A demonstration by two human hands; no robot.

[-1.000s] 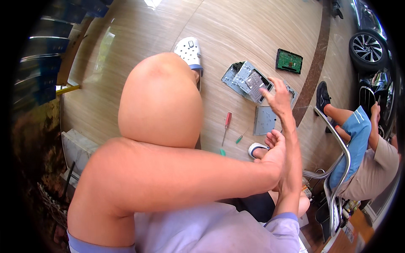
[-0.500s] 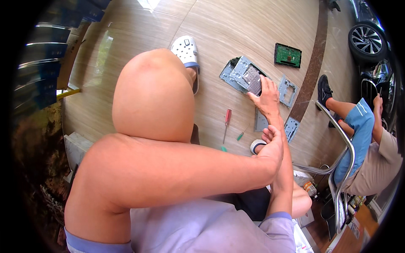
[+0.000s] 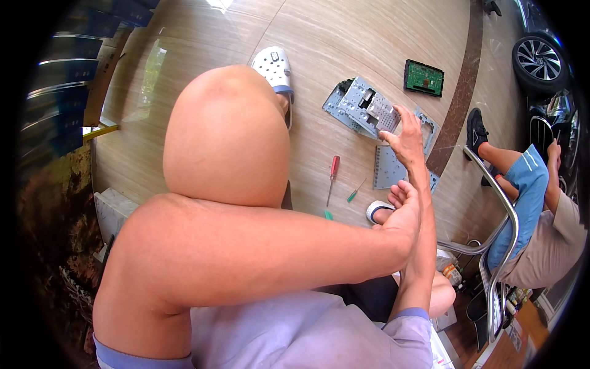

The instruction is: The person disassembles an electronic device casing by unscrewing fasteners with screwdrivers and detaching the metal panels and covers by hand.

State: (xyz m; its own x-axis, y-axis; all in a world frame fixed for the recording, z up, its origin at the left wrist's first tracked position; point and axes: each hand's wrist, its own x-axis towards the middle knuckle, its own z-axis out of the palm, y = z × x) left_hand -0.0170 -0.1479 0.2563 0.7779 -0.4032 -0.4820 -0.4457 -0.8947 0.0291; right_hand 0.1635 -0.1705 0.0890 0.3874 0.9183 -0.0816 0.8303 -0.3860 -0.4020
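On the floor ahead lies an opened metal device chassis (image 3: pixel 365 106), grey and perforated, with dark parts showing at its far left side. My right hand (image 3: pixel 407 138) hovers at its right edge, fingers spread, thumb near its front corner; whether any fingertip touches it I cannot tell. Bare and loosely curled, my left hand (image 3: pixel 401 210) rests against my right forearm with nothing in it. Nearer than the chassis is a flat grey metal panel (image 3: pixel 387 167) with a toothed edge. A pale metal frame (image 3: pixel 428 128) lies partly behind my right hand.
A green circuit board (image 3: pixel 424 79) in a black frame lies farther off. A red-handled screwdriver (image 3: pixel 334 169) and a small green-handled screwdriver (image 3: pixel 352 197) lie nearer. A person in blue shorts (image 3: pixel 521 197) sits at right by a tubular metal chair (image 3: pixel 511 227). A car wheel (image 3: pixel 541 59) stands beyond.
My right hand has drawn back rightward from over the chassis to its edge, uncovering more of the chassis and the flat panel. The left hand stays by the right forearm.
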